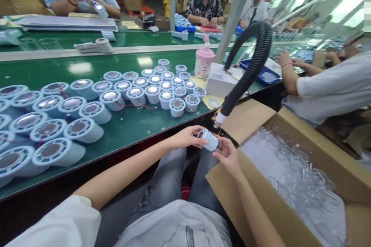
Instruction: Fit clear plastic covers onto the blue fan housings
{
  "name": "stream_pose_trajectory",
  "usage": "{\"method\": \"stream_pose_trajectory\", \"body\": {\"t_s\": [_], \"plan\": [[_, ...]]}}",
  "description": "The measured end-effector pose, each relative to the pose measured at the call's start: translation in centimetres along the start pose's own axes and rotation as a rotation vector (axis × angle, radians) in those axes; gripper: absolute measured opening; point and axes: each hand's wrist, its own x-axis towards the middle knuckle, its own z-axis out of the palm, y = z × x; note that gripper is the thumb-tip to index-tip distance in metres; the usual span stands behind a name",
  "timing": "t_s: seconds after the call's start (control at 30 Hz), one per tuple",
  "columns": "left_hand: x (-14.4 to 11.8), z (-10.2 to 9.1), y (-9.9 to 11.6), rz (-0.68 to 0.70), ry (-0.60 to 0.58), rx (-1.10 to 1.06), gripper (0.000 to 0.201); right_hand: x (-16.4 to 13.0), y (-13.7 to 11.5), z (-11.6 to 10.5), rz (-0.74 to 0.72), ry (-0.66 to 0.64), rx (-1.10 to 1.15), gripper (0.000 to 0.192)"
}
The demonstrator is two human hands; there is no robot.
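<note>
Holding one blue cylinder (210, 141) between them, the left hand (193, 136) and right hand (228, 153) sit near the black hose (249, 78).

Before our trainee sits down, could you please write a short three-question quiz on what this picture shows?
1. Multiple choice: which thing is between the left hand and the right hand?
A. a pink-lidded cup
B. a light blue cylinder
C. a white box

2. True or false: an open cardboard box with clear parts in it is on the person's right.

3. Fill in the colour: the ribbed hose that arches down toward the hands is ____.

Key: 1. B; 2. True; 3. black.
</note>
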Motion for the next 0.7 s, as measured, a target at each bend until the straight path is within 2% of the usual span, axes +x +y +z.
{"method": "stream_pose_trajectory", "body": {"t_s": [0.13, 0.23, 0.37, 0.6, 0.7], "plan": [[3.8, -0.1, 1.3, -0.021, -0.032, 0.092, 0.046, 1.6, 1.8, -1.8, -0.081, 0.077, -0.018, 0.044], [4.2, -0.4, 1.7, -0.034, -0.031, 0.116, 0.047, 2.3, 2.3, -2.0, -0.116, 0.076, -0.034, 0.043], [2.5, -0.8, 1.3, -0.044, -0.022, 0.079, 0.045, 2.1, 1.4, -1.2, -0.143, 0.034, -0.082, 0.044], [-1.5, -0.2, 0.9, -0.021, -0.052, -0.024, 0.054, 0.0, -2.3, -0.1, -0.171, -0.079, -0.231, 0.044], [-4.1, -0.1, 0.8, 0.0, 0.061, -0.058, 0.042, -2.2, -3.4, -0.8, -0.165, -0.029, -0.2, 0.041]]}}
